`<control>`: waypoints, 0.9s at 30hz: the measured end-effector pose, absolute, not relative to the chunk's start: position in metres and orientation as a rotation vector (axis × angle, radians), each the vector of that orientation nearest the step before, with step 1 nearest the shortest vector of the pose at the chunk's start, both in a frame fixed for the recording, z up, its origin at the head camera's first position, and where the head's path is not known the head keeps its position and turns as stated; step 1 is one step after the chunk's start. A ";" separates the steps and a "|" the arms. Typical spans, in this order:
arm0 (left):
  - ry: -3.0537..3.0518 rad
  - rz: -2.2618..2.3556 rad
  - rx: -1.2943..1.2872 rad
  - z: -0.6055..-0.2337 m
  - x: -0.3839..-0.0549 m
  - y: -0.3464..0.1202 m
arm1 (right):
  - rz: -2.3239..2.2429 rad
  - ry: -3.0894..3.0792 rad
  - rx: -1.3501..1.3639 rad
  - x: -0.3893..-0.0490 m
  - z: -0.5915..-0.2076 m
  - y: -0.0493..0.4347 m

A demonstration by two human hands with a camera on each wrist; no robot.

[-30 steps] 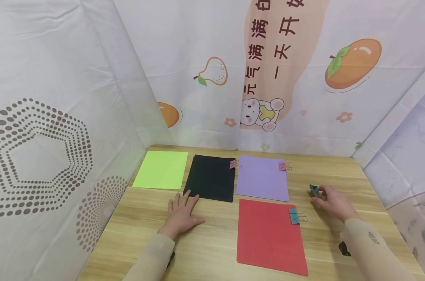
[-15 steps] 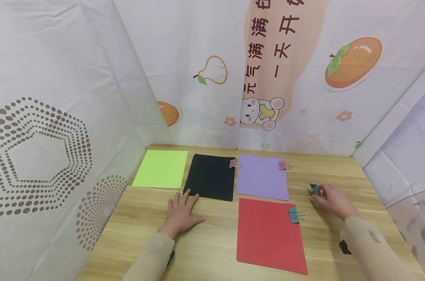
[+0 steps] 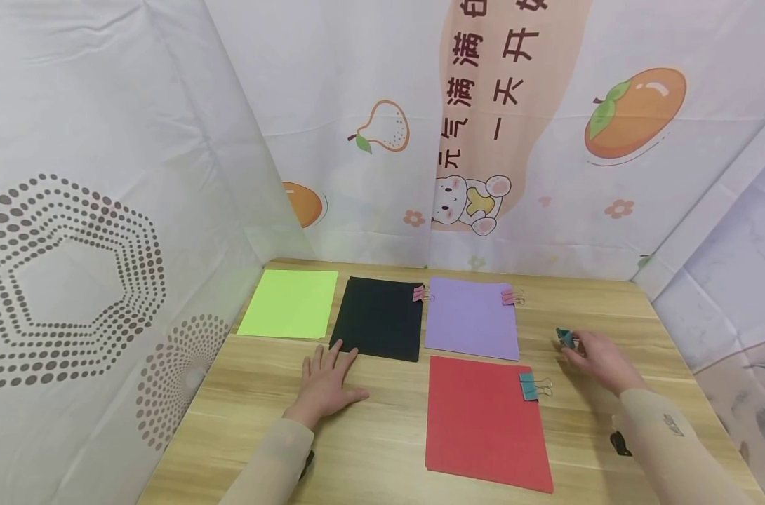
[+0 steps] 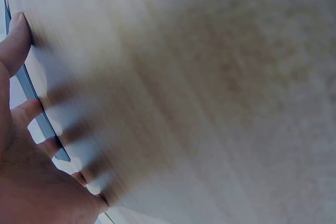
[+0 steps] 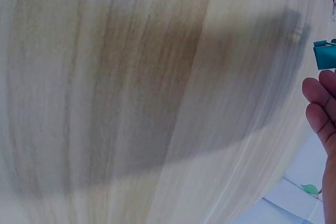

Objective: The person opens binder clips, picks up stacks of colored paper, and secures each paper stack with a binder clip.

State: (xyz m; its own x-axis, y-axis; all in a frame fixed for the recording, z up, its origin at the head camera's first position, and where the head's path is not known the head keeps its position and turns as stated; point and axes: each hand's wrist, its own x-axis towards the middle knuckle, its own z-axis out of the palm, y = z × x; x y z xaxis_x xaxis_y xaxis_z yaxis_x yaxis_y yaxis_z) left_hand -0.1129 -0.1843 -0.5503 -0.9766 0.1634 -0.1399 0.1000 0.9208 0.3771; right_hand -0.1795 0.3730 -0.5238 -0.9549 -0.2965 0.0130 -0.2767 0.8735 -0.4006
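Note:
Between the thumb and fingers of my right hand [image 3: 603, 361] I pinch a teal binder clip [image 3: 566, 338], right of the purple paper stack; the clip also shows at the edge of the right wrist view. My left hand [image 3: 326, 387] rests with spread fingers on the table, its fingertips at the near edge of the black paper stack [image 3: 379, 317]. A pink binder clip [image 3: 418, 294] is at that stack's upper right corner. The purple paper stack [image 3: 471, 319] has another pink clip [image 3: 509, 297]. A second teal clip [image 3: 529, 386] grips the red paper stack [image 3: 486, 428].
Bright yellow-green paper [image 3: 289, 304] lies at the far left with no clip visible on it. The wooden table [image 3: 370, 449] meets a printed white curtain [image 3: 357, 56] at the back. More curtain hangs along both sides.
Both hands stay nearly in place. The teal clip in my right hand shifts and turns only slightly; the paper stacks lie as before.

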 end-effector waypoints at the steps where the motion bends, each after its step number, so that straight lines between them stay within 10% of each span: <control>1: 2.912 0.557 0.200 -0.551 -0.113 -0.185 | -0.630 2.994 -0.461 -0.180 -0.524 0.373; 27: 2.912 0.561 0.191 -0.551 -0.113 -0.185 | -0.544 3.079 -0.511 -0.179 -0.513 0.361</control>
